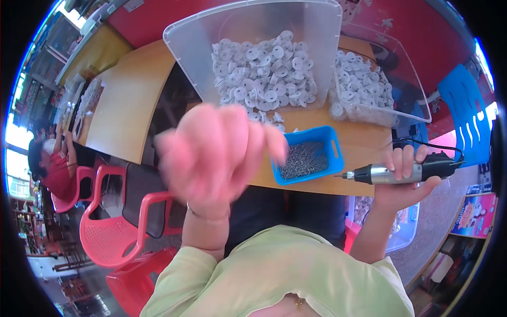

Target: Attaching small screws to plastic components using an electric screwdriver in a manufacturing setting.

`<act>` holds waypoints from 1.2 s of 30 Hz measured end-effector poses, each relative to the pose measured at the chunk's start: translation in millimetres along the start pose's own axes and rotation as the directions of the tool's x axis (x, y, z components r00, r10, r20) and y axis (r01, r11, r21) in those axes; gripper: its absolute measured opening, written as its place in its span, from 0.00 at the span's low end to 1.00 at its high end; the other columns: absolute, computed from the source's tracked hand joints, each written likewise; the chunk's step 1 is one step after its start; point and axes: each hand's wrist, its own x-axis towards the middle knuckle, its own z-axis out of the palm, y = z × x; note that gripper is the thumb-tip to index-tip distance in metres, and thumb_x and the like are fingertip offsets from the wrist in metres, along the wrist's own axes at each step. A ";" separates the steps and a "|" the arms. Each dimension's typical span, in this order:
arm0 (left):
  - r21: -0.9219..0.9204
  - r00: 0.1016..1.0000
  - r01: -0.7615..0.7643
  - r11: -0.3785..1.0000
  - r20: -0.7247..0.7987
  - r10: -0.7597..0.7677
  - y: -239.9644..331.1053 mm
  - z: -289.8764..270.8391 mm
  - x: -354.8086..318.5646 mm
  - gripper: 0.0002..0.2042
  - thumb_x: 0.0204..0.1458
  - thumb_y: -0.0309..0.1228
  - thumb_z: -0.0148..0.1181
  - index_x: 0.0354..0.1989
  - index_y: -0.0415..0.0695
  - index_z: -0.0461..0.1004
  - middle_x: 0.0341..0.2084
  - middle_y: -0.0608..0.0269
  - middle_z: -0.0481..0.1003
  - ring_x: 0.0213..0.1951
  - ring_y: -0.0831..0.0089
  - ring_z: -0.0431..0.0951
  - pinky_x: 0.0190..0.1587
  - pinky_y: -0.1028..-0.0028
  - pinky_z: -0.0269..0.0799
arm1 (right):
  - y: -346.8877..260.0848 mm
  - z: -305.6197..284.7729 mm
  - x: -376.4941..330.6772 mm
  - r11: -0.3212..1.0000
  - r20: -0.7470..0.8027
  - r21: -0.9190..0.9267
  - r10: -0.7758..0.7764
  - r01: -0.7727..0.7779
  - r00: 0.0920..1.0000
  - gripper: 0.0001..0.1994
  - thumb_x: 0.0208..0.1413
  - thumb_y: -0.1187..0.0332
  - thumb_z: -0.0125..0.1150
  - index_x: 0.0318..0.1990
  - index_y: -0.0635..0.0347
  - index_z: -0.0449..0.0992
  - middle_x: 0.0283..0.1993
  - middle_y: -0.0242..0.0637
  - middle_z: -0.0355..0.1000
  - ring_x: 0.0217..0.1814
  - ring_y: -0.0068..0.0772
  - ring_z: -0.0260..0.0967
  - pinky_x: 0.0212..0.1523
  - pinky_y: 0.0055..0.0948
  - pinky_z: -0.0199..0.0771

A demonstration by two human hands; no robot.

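My right hand (403, 177) is wrapped round an electric screwdriver (417, 172) with a silver and black body, held level at the right table edge. Its thin bit points left toward a blue plastic basket (339, 153) holding many small metal screws (303, 159). Raised close to the camera, my left hand (214, 150) is blurred, its fingers curled in. What it holds, if anything, is hidden. Behind it, several white round plastic parts (278, 119) lie loose on the wooden table (364, 142), in front of a big clear bin (198, 68) heaped with more of them.
A second clear bin (414, 100) with white parts stands at the back right. The screwdriver's black cable (430, 143) runs behind my right hand, near a blue chair (465, 113). Red chairs (111, 238) stand at left, where another person (55, 169) sits by a further table (124, 105).
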 end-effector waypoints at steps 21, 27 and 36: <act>0.921 0.894 0.107 -0.375 -0.254 -0.368 -105.7 -154.9 -36.8 0.06 0.39 0.28 0.56 0.28 0.46 0.72 0.23 0.61 0.70 0.28 0.64 0.70 0.30 0.70 0.66 | 67.3 -22.1 -7.6 0.895 0.002 -0.442 0.071 -0.063 0.997 0.15 0.38 0.74 0.63 0.33 0.61 0.63 0.25 0.29 0.64 0.28 0.17 0.60 0.30 0.19 0.61; 0.853 0.836 0.516 0.085 -0.479 -0.269 -94.5 -154.0 -36.4 0.08 0.43 0.23 0.53 0.33 0.42 0.70 0.25 0.63 0.71 0.27 0.74 0.72 0.28 0.79 0.65 | 72.9 -30.2 -13.5 0.837 -0.061 -0.517 0.173 -0.179 0.983 0.18 0.39 0.69 0.63 0.34 0.60 0.59 0.26 0.33 0.64 0.29 0.23 0.63 0.33 0.23 0.63; 0.058 0.730 0.527 0.848 -0.542 -0.416 -64.2 -115.0 -54.1 0.09 0.45 0.19 0.48 0.37 0.35 0.65 0.32 0.55 0.70 0.40 0.65 0.72 0.43 0.76 0.69 | 80.7 -44.2 -1.7 0.940 -0.158 -0.336 0.000 -0.054 0.987 0.13 0.47 0.66 0.55 0.36 0.62 0.60 0.24 0.33 0.63 0.26 0.22 0.62 0.33 0.24 0.64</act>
